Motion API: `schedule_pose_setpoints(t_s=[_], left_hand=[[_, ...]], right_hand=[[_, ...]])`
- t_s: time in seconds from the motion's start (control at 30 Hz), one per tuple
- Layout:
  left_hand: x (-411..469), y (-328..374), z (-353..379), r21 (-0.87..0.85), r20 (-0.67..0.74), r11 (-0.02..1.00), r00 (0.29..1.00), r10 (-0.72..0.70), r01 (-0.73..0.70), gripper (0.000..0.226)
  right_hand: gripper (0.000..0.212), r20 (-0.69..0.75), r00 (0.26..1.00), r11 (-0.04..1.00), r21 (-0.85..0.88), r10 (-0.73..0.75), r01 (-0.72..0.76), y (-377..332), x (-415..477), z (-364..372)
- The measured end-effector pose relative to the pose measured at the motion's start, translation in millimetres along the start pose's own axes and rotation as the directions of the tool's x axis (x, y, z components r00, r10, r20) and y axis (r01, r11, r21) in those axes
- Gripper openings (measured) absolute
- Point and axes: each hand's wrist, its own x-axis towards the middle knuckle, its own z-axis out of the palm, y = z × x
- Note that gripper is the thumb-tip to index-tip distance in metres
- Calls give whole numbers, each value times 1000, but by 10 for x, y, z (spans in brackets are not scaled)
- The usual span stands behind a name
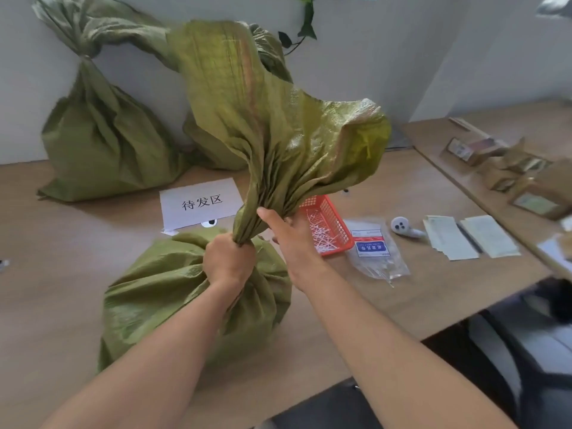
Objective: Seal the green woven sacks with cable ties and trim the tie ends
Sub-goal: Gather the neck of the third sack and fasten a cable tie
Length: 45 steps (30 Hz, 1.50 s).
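A filled green woven sack [154, 292] sits on the wooden table in front of me, its long loose top [263, 119] gathered and flaring upward. My left hand [227, 263] grips the bunched neck tightly. My right hand [291, 233] wraps around the gathered fabric just above, thumb up against the pleats. Two more green sacks stand by the wall, one at the left [102, 144] with a tied neck, another [216, 140] partly hidden behind the raised fabric. A clear bag of cable ties [374, 252] lies to the right.
A red basket [331, 227] with white trimmed bits sits right of my hands. A white paper sign [201, 202], a white tool [402, 227] and paper slips [470, 236] lie on the table [46, 274]. Brown boxes [510, 168] cover the right side table.
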Motion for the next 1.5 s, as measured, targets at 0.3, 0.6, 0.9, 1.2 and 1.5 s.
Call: schedule_pose_setpoints(t_s=[0.3, 0.6, 0.9, 1.2, 1.5], left_hand=[[-214, 280, 549, 100, 44, 994, 997, -59, 54, 21], [-491, 584, 1410, 306, -54, 952, 998, -16, 32, 24], [-805, 872, 2291, 387, -81, 919, 996, -48, 76, 32], [-867, 1130, 2838, 354, -70, 924, 989, -128, 144, 24], [-949, 1106, 3021, 249, -90, 940, 972, -218, 234, 24]], right_hand=[[46, -308, 941, 990, 28, 140, -138, 396, 34, -854], [20, -486, 854, 959, -97, 186, -265, 1176, 446, -2119], [27, -525, 813, 854, -274, 252, -442, 1909, 779, -3135], [36, -609, 733, 787, -273, 303, -553, 2480, 1059, -3766], [24, -685, 693, 757, -325, 226, -567, 2737, 1279, -3860]])
